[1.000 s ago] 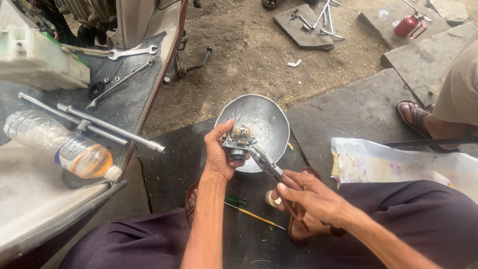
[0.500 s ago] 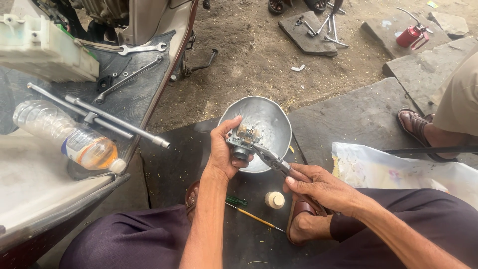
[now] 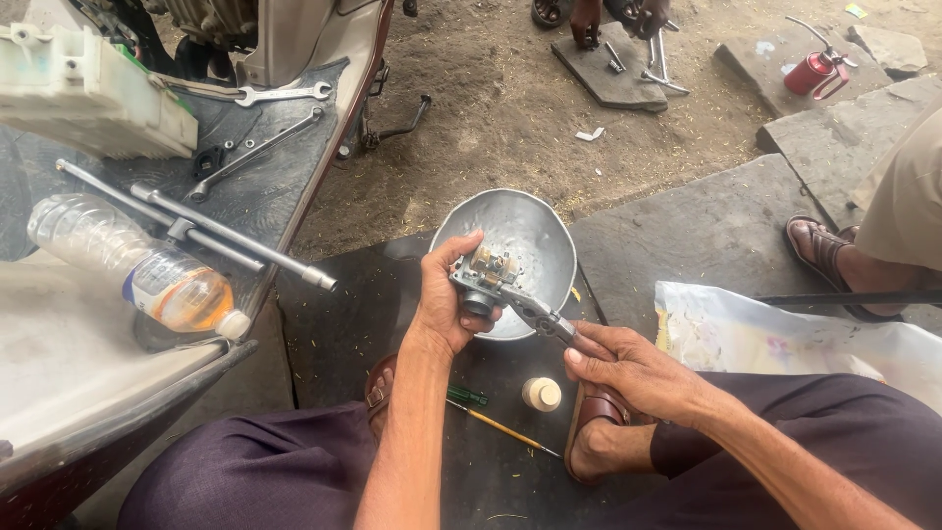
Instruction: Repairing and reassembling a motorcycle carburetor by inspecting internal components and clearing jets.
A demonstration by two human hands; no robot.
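While the left hand [image 3: 444, 299] wraps its fingers and thumb around a small grey metal engine part [image 3: 483, 280], holding it up just over the rim of a dented metal bowl [image 3: 535, 231], the right hand [image 3: 628, 365] closes around the handles of a pair of pliers [image 3: 538, 316] whose tip meets the part's lower side. The part seems kept above the bowl so that anything dropping from it lands inside, and it is tilted toward the pliers so their tip can reach it. Below the hands, on the dark slab [image 3: 334, 324], lie a small cream-coloured cap [image 3: 542, 394] and a thin screwdriver with a green handle [image 3: 496, 422], both near the person's sandalled foot [image 3: 597, 432] and apart from the work. To the left, a scooter's footboard [image 3: 265, 196] carries a cross-shaped socket wrench [image 3: 196, 221], spanners [image 3: 280, 95] and a plastic bottle [image 3: 137, 265] lying on its side. At the right a crumpled plastic bag [image 3: 765, 334] lies just beside the right forearm, and another person's sandalled foot [image 3: 834, 255] rests on the stone beyond it. A red oil can [image 3: 810, 71] stands well away. Nothing sits between the hands and the bowl.
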